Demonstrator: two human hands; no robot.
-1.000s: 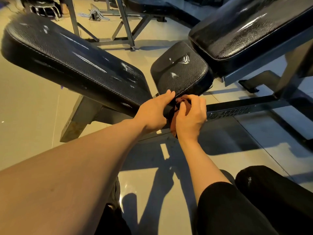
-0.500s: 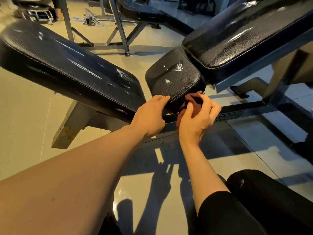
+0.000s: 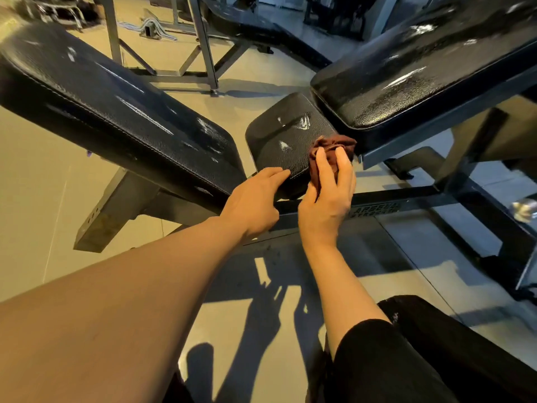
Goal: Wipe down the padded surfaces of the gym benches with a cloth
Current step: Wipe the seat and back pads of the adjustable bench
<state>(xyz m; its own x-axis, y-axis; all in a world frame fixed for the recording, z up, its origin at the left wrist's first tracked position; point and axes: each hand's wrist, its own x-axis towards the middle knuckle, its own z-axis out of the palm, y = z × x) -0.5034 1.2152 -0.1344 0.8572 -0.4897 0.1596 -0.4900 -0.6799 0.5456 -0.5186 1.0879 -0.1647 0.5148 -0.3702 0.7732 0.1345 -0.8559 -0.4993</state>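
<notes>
A small black seat pad (image 3: 286,141) with worn white scuffs sits at the centre, between a long black bench pad (image 3: 116,112) on the left and a black back pad (image 3: 421,71) at the upper right. My right hand (image 3: 328,196) grips a bunched dark red cloth (image 3: 334,145) against the seat pad's right front corner. My left hand (image 3: 255,199) rests at the seat pad's front edge, its straight fingers touching the padding.
A dark steel frame bar (image 3: 392,205) runs right from under the seat pad. Grey rack legs (image 3: 203,48) stand on the tiled floor behind the benches. My black-clad knee (image 3: 406,359) fills the lower right. Bare floor lies in front of me.
My right hand has lifted the cloth from under the seat pad's front edge up onto its right corner. My left hand stays at the front edge.
</notes>
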